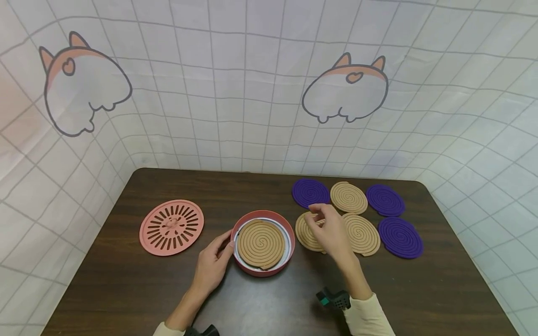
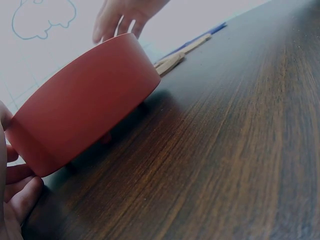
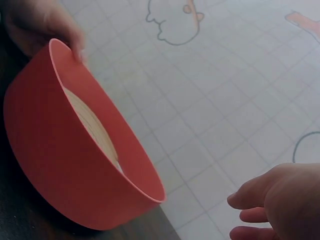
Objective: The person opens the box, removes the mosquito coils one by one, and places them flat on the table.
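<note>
A round red mosquito coil box (image 1: 290, 232) stands on the table with a tan mosquito coil (image 1: 260, 245) lying flat inside over a pale lining. My left hand (image 1: 212, 265) grips its left side, thumb at the rim and fingers against the outer wall; the left wrist view shows the fingertips low on the red wall (image 2: 90, 100). To the right, my right hand (image 1: 333, 231) hovers with loosely bent fingers and nothing between them. It partly covers a tan coil (image 1: 304, 235), next to another tan coil (image 1: 362, 234). In the right wrist view, the right hand (image 3: 280, 205) is apart from the box.
A pink slotted lid (image 1: 171, 227) lies at the left. Behind and right of the right hand are a third loose tan coil (image 1: 349, 197) and purple coils (image 1: 310, 192), (image 1: 385, 199), (image 1: 400, 237). A white grid-patterned curtain (image 1: 260, 93) hangs behind the table.
</note>
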Demonstrator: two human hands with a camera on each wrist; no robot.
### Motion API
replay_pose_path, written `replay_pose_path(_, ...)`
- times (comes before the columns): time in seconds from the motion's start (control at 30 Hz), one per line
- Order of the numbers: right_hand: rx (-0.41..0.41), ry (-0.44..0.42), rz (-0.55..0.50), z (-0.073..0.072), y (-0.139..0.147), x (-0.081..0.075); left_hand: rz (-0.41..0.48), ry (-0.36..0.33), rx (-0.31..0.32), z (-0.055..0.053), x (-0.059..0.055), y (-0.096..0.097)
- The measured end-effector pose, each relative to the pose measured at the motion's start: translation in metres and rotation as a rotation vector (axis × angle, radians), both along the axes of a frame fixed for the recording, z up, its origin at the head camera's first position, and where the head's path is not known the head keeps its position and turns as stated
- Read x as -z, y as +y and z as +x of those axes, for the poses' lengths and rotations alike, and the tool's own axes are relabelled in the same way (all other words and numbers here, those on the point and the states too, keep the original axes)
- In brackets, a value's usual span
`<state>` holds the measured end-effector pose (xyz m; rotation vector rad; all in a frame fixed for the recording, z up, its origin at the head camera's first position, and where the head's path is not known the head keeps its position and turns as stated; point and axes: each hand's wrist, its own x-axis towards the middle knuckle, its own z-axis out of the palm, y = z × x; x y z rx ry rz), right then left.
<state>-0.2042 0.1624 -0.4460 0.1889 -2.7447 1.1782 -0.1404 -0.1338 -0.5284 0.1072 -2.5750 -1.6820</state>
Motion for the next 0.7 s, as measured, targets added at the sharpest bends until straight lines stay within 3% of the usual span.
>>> replay_pose_path(0.7,-0.050,0.021,0.066,0.002,-0.016,0.014,0.002,0.000,0.006,0.000,0.000,0.000)
